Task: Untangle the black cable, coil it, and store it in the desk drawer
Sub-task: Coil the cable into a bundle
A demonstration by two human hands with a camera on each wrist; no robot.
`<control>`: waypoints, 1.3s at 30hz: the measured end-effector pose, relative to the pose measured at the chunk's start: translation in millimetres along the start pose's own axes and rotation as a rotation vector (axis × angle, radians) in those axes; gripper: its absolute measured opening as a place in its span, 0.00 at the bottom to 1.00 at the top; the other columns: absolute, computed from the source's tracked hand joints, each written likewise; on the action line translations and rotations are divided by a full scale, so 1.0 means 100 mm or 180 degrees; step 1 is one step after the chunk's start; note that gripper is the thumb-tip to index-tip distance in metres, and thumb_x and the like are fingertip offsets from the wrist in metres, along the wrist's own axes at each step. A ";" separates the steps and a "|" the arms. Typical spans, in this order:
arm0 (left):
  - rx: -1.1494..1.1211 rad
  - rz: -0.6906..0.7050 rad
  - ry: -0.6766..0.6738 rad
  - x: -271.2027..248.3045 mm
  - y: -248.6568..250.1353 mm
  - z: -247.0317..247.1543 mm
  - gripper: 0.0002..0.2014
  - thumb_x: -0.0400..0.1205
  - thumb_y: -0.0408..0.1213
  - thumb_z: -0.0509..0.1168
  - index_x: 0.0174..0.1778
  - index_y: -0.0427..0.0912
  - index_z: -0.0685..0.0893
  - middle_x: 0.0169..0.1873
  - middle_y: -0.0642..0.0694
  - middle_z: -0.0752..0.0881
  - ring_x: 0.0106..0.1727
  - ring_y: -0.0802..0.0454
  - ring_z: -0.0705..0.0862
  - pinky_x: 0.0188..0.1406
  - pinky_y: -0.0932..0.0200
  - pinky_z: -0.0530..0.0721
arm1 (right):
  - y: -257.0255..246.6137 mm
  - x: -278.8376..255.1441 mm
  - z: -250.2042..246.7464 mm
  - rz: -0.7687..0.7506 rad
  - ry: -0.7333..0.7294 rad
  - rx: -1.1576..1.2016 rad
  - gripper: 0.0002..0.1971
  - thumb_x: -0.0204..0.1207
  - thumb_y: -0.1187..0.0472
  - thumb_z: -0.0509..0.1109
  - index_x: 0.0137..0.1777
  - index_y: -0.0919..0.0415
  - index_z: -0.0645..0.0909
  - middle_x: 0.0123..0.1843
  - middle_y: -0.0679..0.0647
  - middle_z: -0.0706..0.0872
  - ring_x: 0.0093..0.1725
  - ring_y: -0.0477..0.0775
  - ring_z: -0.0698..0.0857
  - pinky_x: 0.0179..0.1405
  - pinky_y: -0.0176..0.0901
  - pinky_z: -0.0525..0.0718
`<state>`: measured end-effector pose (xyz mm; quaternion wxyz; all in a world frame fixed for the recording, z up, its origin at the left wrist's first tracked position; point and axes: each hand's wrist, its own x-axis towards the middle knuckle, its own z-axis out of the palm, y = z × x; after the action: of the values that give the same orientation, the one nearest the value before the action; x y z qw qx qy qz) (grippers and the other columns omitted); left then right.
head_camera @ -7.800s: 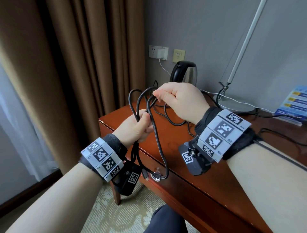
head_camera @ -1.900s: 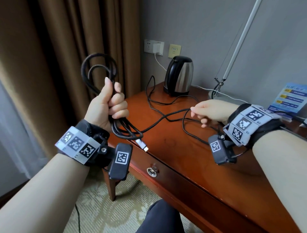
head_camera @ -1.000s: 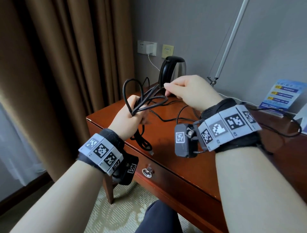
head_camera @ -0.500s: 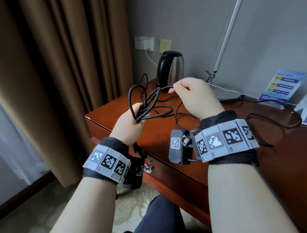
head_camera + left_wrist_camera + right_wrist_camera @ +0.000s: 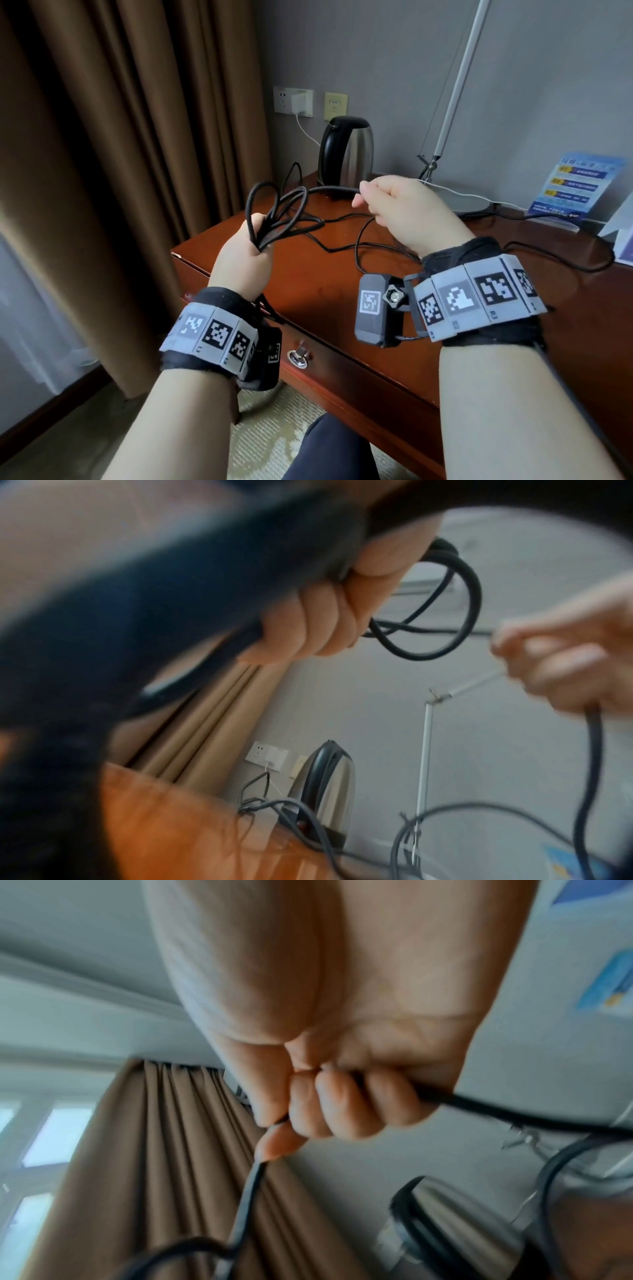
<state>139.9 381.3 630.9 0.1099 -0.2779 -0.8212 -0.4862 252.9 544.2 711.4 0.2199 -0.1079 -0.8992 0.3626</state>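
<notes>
My left hand [image 5: 241, 251] grips a bundle of loops of the black cable [image 5: 274, 214] above the desk's left corner; the curled fingers [image 5: 318, 626] close round it in the left wrist view. A strand runs right from the loops to my right hand [image 5: 394, 205], which pinches the black cable [image 5: 251, 1183] between thumb and fingers, its other fingers curled over it. The cable's loose length [image 5: 363, 240] trails over the desk top. The desk drawer [image 5: 342, 373] is closed, its ring pull [image 5: 297, 356] below my left wrist.
A black and steel kettle [image 5: 346, 154] stands at the back of the wooden desk [image 5: 325, 291]. A lamp with a round base [image 5: 469, 202] and a white cord stands to its right, beside a blue card [image 5: 575, 188]. Brown curtains [image 5: 137, 137] hang left.
My right hand has drawn its strand to the right, away from the loops. My left hand keeps hold of the bundle in about the same place.
</notes>
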 end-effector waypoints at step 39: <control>-0.1724 -0.1148 -0.0496 0.03 0.11 0.06 0.36 0.54 0.83 0.46 0.28 0.49 0.67 0.15 0.56 0.69 0.21 0.55 0.64 0.28 0.59 0.65 | -0.15 -0.08 0.50 -0.0578 -0.0056 0.0775 0.04 0.78 0.65 0.68 0.43 0.64 0.83 0.31 0.41 0.77 0.29 0.30 0.79 0.40 0.29 0.75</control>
<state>143.9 391.2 637.4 -0.1189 -0.1836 -0.7040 -0.6757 235.7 500.6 687.4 0.2553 0.0045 -0.8565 0.4485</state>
